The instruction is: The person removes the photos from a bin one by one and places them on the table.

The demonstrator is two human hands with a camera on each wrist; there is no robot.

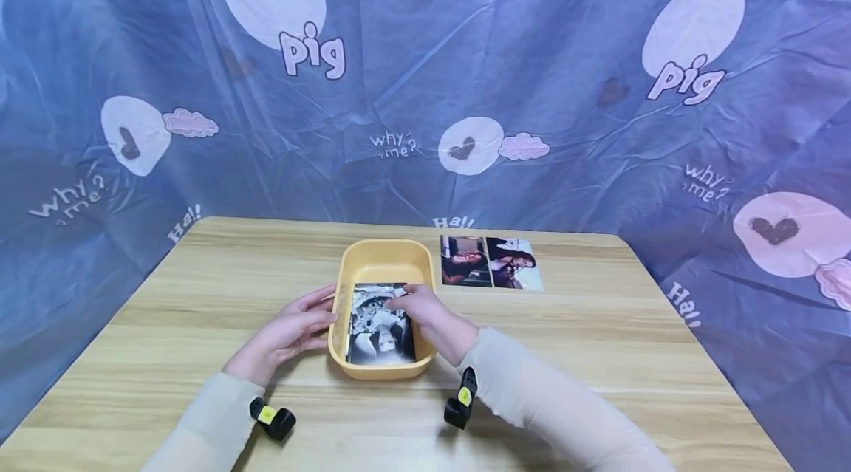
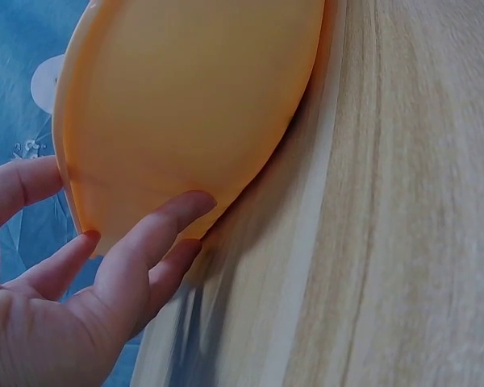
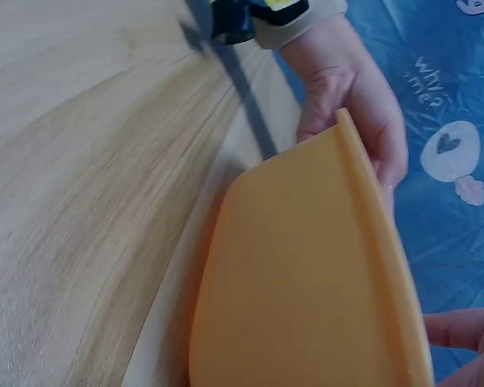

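A black-and-white photo (image 1: pixel 382 328) lies inside a yellow plastic bin (image 1: pixel 385 249), with the edges of others showing beneath it. My right hand (image 1: pixel 435 320) reaches over the bin's right wall and holds the photo near its upper right corner, thumb on top; the undersides of the fingers are hidden. Against the outside of the left wall rests my left hand (image 1: pixel 292 332), fingers spread and touching the plastic. In the left wrist view that hand's fingertips (image 2: pixel 195 201) meet the wall. The right wrist view shows mostly the bin's outer side (image 3: pixel 290 282).
Two colour photos, a left one (image 1: pixel 465 263) and a right one (image 1: pixel 513 265), lie side by side on the wooden table (image 1: pixel 585 354), right of the bin. A blue printed cloth (image 1: pixel 425 80) hangs behind the table. Each wrist wears a small black camera (image 1: pixel 275 420).
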